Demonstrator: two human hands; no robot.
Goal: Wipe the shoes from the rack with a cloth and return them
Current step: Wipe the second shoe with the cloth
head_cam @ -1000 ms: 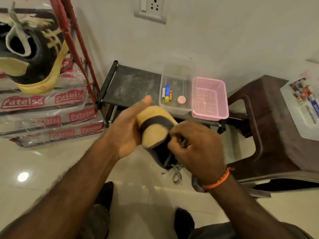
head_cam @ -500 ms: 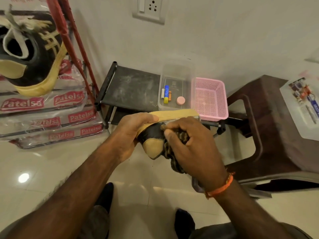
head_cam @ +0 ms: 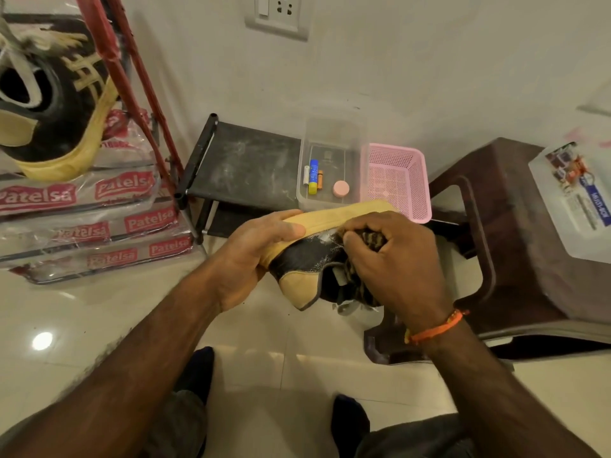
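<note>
A black shoe [head_cam: 304, 259] with a tan sole and tan heel patch lies on its side in mid-air above the floor. My left hand [head_cam: 254, 256] grips its heel end, thumb along the sole. My right hand [head_cam: 393, 259] holds a bunched striped brown cloth [head_cam: 370, 238] and presses it on the shoe's black side. Whitish streaks show on the leather beside the cloth. The matching second shoe [head_cam: 49, 104] sits at the upper left on a stack of wrapped packs beside the red rack frame [head_cam: 129, 81].
A low black rack [head_cam: 244, 163] against the wall carries a clear box [head_cam: 330, 160] with batteries and a pink basket [head_cam: 400, 180]. A brown plastic stool [head_cam: 502, 233] at the right carries a clear lidded box [head_cam: 575, 200]. My feet stand on the tiled floor below.
The shoe has turned from heel-up onto its side, sole now facing the wall. My right hand has brought the cloth onto the shoe's side.
</note>
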